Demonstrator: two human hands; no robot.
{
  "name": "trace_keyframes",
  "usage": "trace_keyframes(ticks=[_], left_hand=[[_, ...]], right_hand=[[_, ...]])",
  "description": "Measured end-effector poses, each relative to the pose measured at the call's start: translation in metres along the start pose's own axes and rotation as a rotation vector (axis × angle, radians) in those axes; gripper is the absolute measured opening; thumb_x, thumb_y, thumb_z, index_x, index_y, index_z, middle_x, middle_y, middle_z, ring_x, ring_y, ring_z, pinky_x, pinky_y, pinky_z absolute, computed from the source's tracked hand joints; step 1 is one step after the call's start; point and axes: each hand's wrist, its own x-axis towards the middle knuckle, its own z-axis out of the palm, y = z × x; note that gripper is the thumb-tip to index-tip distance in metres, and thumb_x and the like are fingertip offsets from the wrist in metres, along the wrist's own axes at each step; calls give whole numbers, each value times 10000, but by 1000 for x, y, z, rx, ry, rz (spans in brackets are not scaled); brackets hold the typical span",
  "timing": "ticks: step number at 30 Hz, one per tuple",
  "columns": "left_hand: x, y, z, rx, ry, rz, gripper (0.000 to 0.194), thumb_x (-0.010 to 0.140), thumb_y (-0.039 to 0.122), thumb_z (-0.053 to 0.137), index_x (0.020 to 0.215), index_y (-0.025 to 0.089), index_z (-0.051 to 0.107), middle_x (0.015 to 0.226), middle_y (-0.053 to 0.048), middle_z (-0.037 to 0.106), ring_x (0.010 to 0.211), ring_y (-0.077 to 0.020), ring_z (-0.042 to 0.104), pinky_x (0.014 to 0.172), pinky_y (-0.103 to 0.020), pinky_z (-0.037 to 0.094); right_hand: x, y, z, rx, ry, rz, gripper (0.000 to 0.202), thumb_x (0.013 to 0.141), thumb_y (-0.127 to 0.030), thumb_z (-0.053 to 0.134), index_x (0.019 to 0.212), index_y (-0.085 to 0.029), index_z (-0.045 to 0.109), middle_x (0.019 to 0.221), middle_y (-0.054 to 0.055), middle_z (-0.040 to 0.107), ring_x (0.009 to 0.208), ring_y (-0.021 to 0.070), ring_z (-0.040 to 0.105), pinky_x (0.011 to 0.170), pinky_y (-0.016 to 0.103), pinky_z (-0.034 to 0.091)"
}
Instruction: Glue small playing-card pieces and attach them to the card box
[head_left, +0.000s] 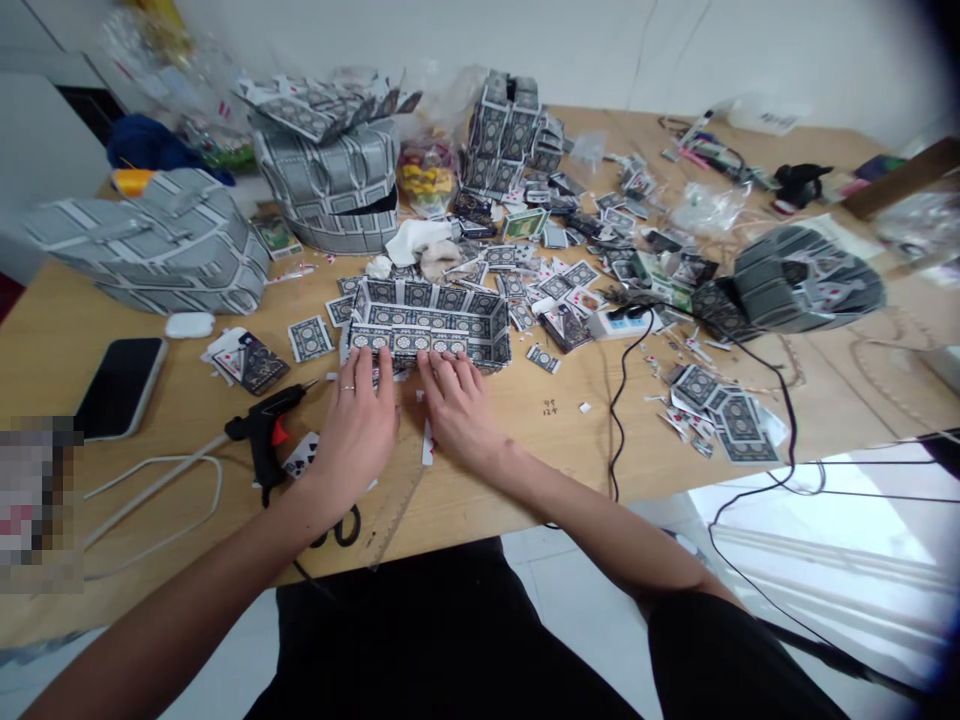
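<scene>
A shallow rectangular box made of folded playing cards (pixel 431 322) sits in front of me, its inside facing up. My left hand (pixel 361 415) is on the left part of its near side, fingers straight and fingertips on the cards. Beside it, my right hand (pixel 456 400) holds the same side near the middle, fingers bent a little. Both thumbs are hidden. A black hot glue gun (pixel 264 432) lies left of my left hand, by a loose card (pixel 301 456). Below my hands are a clear ruler (pixel 394 515) and dark scissor handles (pixel 346 526), partly covered by my left forearm.
Woven grey card baskets (pixel 187 250) stand at the back left, with another (pixel 806 280) at the right. Loose cards (pixel 577 278) spread behind the box. A phone (pixel 121 388) lies left; a power strip (pixel 622 322) trails a black cable (pixel 616 410) over the table edge.
</scene>
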Motion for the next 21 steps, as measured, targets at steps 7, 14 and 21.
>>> trace_keyframes(ticks=[7,14,21], left_hand=[[4,7,1,65,-26,-21,739,1033,177,574,1664,-133,345,1656,-426,419,1579,-538,417,1313,-623,355],[5,11,0,66,-15,-34,702,1050,193,511,1645,-147,358,1642,-441,438,1573,-528,432,1277,-649,394],[10,10,-3,5,18,-37,709,1035,223,546,1629,-125,377,1620,-445,455,1546,-531,461,1241,-684,418]], right_hand=[[3,-2,2,-40,10,1,604,1085,-108,435,1677,4,433,1580,268,603,1474,393,512,1303,573,392],[4,-4,2,-26,22,2,591,1089,-126,445,1655,42,440,1561,296,601,1454,409,521,1283,601,412],[6,-4,-4,106,6,44,631,1053,-115,496,1672,-13,431,1557,281,587,1464,415,502,1287,639,401]])
